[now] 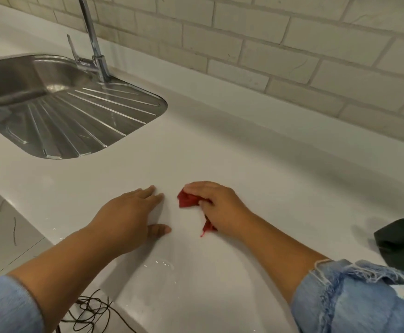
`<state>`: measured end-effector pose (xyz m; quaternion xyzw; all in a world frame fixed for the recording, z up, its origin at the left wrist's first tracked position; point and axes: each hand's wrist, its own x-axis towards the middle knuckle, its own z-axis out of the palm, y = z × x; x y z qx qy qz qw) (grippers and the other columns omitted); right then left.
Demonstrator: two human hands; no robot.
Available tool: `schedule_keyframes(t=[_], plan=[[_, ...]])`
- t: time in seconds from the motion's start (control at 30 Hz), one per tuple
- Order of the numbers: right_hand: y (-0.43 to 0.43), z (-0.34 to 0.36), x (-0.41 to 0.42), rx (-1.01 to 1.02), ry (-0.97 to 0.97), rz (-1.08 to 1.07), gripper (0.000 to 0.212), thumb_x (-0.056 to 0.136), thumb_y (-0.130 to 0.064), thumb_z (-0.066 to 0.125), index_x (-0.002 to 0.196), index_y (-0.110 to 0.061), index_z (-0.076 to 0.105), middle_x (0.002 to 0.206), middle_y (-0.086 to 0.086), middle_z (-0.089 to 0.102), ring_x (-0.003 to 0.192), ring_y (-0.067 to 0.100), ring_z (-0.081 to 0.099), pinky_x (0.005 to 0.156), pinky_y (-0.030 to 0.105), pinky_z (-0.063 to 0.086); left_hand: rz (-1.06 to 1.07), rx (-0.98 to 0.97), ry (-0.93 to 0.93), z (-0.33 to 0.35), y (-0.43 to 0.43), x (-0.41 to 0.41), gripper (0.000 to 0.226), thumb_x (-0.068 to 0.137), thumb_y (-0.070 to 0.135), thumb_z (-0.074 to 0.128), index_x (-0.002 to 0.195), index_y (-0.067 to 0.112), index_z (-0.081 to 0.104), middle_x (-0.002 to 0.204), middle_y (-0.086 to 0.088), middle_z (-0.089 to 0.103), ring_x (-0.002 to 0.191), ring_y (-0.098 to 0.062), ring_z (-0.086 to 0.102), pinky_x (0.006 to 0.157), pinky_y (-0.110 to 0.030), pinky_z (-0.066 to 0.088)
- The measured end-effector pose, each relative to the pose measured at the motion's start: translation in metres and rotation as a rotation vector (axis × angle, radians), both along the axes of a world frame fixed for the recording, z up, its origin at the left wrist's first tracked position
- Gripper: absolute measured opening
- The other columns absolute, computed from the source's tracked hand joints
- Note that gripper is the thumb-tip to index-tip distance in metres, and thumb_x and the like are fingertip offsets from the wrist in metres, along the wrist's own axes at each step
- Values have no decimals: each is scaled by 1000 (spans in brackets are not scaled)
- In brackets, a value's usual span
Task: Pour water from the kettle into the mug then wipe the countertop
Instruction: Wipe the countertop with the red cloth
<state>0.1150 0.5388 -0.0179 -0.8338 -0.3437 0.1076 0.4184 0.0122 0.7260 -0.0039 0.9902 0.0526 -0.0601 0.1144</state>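
Now red cloth (189, 200) bunched under right fingers (197, 185), countertop (244, 164)

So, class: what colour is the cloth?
Red, seen in the head view: the cloth under the right hand.

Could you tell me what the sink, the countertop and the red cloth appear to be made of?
Sink: brushed stainless steel, by its grey metallic sheen and pressed drainer ribs.
Countertop: smooth, glossy white, seamless; possibly solid surface or laminate, the look leaves it open. Water near the front edge beads on it.
Cloth: soft woven fabric, crumpled under the right hand, with a loose thread trailing.
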Motion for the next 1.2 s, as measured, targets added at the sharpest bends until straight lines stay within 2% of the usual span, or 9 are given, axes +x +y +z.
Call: schedule_keyframes(t=[0.1,0.23,0.33,0.47,0.67,0.8,0.93,1.1,1.2], plan=[[-18,19,36,272,109,-254,47,80,25,38,118,7,59,110,8,61,81,-14,59,79,-1,39,49,-81,-67,5,18,1,71,75,61,59,137,29,43,151,7,32,134,-17,36,106,-30,31],[-100,25,118,395,144,-898,46,87,12,37,118,-13,59,107,5,68,52,9,62,42,17,45,160,22,-8,0,43,-2,79,76,64,55,141,25,35,153,1,27,138,-25,30,109,-36,31],[-170,6,162,23,192,-1186,28,85,-4,46,104,-19,59,112,12,66,77,32,67,65,40,57,162,75,29,-3,45,-1,82,76,71,47,144,28,29,156,4,23,140,-24,27,109,-36,31],[-164,-11,186,-629,-69,-1014,50,85,-25,53,131,-6,48,131,20,48,117,41,49,100,44,41,165,64,17,-2,45,1,81,76,69,50,144,30,29,156,5,22,140,-22,27,108,-33,31],[-44,-9,170,-489,-350,-473,46,88,-10,54,132,0,49,144,18,42,130,34,39,105,34,32,178,19,7,-1,42,0,80,77,65,54,144,28,28,157,4,20,142,-21,23,110,-31,27],[17,-14,135,-284,-262,-299,45,92,-15,51,137,-18,48,151,-2,36,133,18,38,97,4,30,181,9,11,1,41,0,80,78,62,55,144,27,28,157,3,19,142,-20,21,111,-31,25],[48,-8,92,-235,-305,-13,44,92,-10,51,134,-21,52,148,-6,41,135,12,36,108,12,18,184,6,14,1,41,-1,80,78,62,55,144,27,28,157,2,20,142,-22,21,111,-33,26],[36,12,37,-149,-18,234,53,84,11,41,123,-19,63,136,-20,48,113,-18,45,85,27,53,183,18,35,2,41,-1,80,78,64,53,145,28,27,157,2,20,141,-23,23,111,-34,27],[15,22,14,-165,147,229,55,80,15,43,115,-19,68,131,-16,55,113,-6,52,89,13,47,185,27,50,3,42,-1,80,78,65,52,145,28,27,157,2,20,140,-24,25,110,-35,29]])
